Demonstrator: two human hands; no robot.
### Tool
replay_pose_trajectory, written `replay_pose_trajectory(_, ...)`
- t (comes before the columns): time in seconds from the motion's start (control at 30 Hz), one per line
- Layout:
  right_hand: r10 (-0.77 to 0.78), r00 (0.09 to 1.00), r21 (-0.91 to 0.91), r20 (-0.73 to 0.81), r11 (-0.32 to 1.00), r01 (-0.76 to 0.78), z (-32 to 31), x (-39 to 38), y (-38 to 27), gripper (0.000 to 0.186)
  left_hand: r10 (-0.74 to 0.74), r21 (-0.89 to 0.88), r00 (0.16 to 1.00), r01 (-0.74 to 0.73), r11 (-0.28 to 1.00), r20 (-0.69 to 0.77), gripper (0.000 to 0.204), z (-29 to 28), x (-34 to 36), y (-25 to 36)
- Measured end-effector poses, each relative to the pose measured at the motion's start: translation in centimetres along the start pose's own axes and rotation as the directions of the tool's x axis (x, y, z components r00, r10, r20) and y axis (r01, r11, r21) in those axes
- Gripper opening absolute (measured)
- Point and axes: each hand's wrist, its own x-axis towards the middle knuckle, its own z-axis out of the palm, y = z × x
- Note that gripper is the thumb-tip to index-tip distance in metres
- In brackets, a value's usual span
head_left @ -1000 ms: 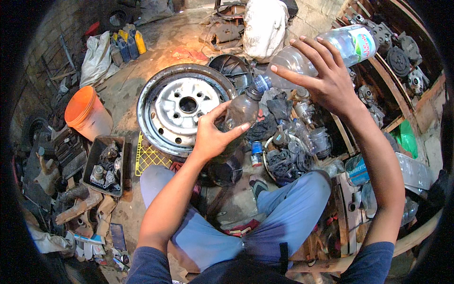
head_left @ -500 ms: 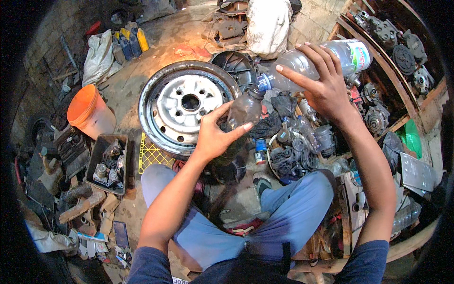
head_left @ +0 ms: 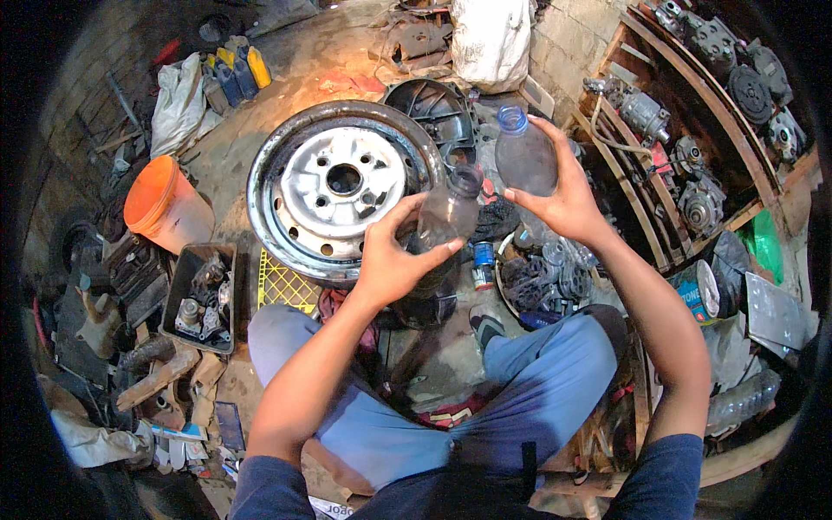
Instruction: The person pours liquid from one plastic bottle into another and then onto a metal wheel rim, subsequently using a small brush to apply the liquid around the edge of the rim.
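The person's left hand (head_left: 397, 251) is wrapped around a smoky-grey, see-through plastic bottle (head_left: 449, 217) with an open neck, thumb on its near side. The right hand (head_left: 565, 192) grasps a clear plastic bottle with a blue-tinted neck (head_left: 524, 160) between thumb and fingers, neck up; it sits at two o'clock from the grey bottle, with a gap between their mouths.

From the grey bottle, a round, silver steel wheel rim with a dark edge (head_left: 347, 206) lies just beside it at ten o'clock. A small blue cylindrical can (head_left: 483, 260) stands near five o'clock. Farther off, an orange-topped plastic bucket (head_left: 173, 212) tilts at nine, and a black rectangular tub (head_left: 208, 347) of metal parts rests past eight.
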Motion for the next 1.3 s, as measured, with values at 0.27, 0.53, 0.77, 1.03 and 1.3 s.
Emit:
replay_pose_trajectory(0.27,0.259,0.928,0.086,-0.267,0.966,-0.245,4.6,-1.9,8.7,0.098,-0.068,0.150,0.998,0.066,0.986,0.007,0.069,-0.1,-4.2,-3.5)
replay_pose_trajectory(0.53,0.450,0.885,0.180,-0.118,0.886,-0.427,10.7,-5.0,15.4,0.103,0.018,0.290,0.998,-0.037,0.956,0.068,0.076,-0.9,-5.8,-5.8)
replay_pose_trajectory(0.77,0.476,0.879,0.141,0.031,0.868,-0.476,14.2,-6.2,16.7,0.095,-0.085,0.272,0.989,0.049,0.961,0.120,0.073,1.3,-6.1,-8.2)
replay_pose_trajectory(1.03,0.475,0.871,0.123,0.126,0.864,-0.489,17.2,-7.6,18.2,0.098,-0.299,0.232,0.945,0.263,0.936,0.132,0.073,2.7,-7.6,-12.3)
replay_pose_trajectory(1.3,0.450,0.843,0.086,0.295,0.866,-0.492,19.7,-9.7,18.9,0.097,-0.246,0.130,0.934,0.218,0.967,0.258,0.062,3.5,-7.8,-14.7)
